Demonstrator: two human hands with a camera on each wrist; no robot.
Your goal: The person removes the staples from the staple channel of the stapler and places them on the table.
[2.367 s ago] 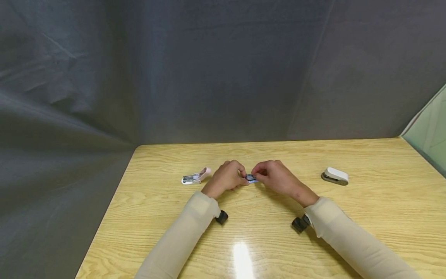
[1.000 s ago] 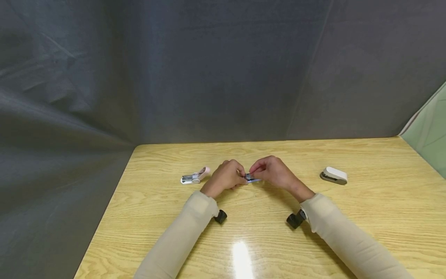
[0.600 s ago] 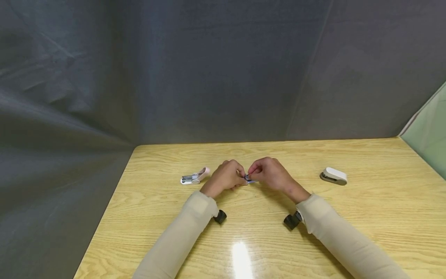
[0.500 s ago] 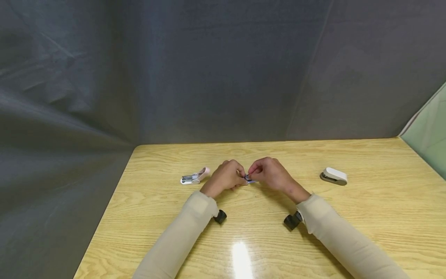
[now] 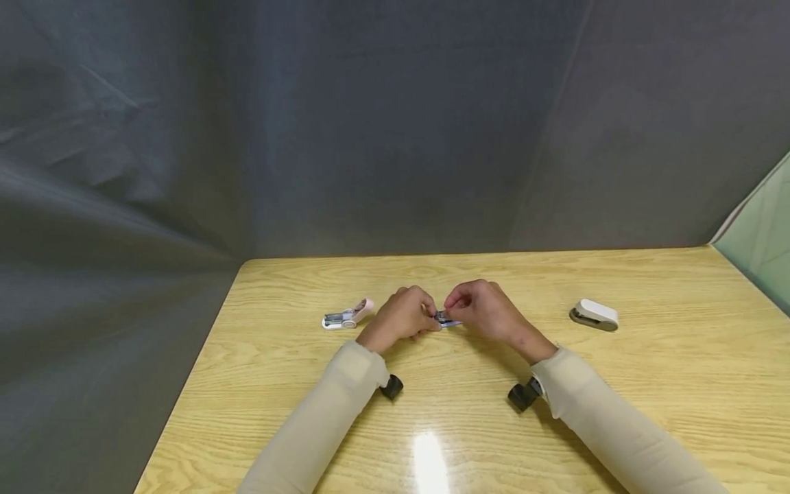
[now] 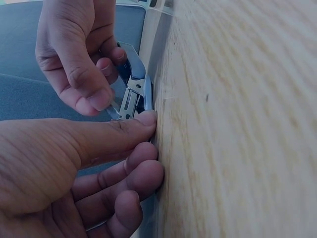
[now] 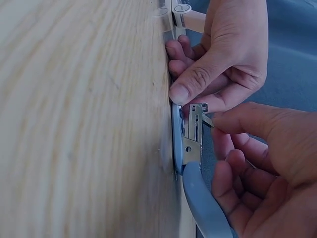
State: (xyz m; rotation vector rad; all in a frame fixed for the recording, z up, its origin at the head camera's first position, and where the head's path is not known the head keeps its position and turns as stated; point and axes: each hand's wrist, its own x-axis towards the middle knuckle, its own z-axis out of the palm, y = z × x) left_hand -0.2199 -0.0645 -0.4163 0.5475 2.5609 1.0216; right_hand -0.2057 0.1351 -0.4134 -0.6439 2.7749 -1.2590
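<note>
Blue stapler point(image 7: 192, 150) is lying on the wooden table point(image 5: 679, 370) between the two hands, its handle swinging open away from its base and its metal magazine standing exposed. The left hand point(image 5: 402, 313) is gripping the front end of the base, the thumb pressing on the tip and the other fingers curling close to the tabletop. The right hand point(image 5: 487, 310) is pinching a thin metal piece point(image 7: 207, 120) between thumb and forefinger, just at the magazine's front end; its remaining fingers are curling beside the opened handle, and whether they are touching it I cannot tell. Near the left hand, on its outer side, a pink-and-white stapler point(image 5: 349, 320) is lying opened. Well apart, beyond the right hand, a white-and-grey stapler point(image 5: 595, 313) is resting closed. A dark curtain point(image 5: 401, 137) is hanging behind the table.
</note>
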